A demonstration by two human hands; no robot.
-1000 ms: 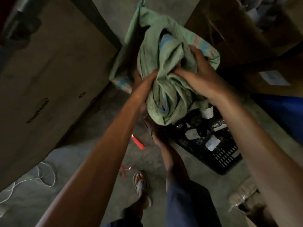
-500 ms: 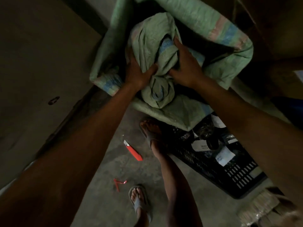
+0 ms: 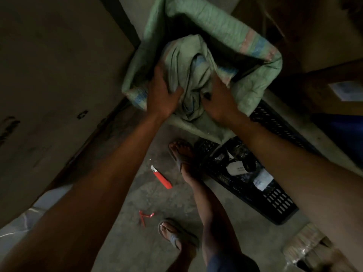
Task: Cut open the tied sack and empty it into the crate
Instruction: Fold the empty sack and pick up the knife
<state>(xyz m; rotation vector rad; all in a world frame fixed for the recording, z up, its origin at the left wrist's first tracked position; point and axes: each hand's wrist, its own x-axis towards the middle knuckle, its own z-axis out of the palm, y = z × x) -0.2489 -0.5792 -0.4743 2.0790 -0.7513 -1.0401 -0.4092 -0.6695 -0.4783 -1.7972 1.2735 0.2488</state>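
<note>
Left hand (image 3: 163, 95) and right hand (image 3: 220, 103) clamp their fingers on the bunched green sack (image 3: 188, 75), held above the far end of the black crate (image 3: 275, 201) — dark bottles already lie inside. Bare floor is open around the red knife (image 3: 162, 177); a cardboard box (image 3: 59, 85) closes in the left side. Since half a second ago the sack has dropped lower — its folds are tighter.

Both hands (image 3: 193, 99) grip the bunched, seemingly empty sack (image 3: 188, 75).
</note>
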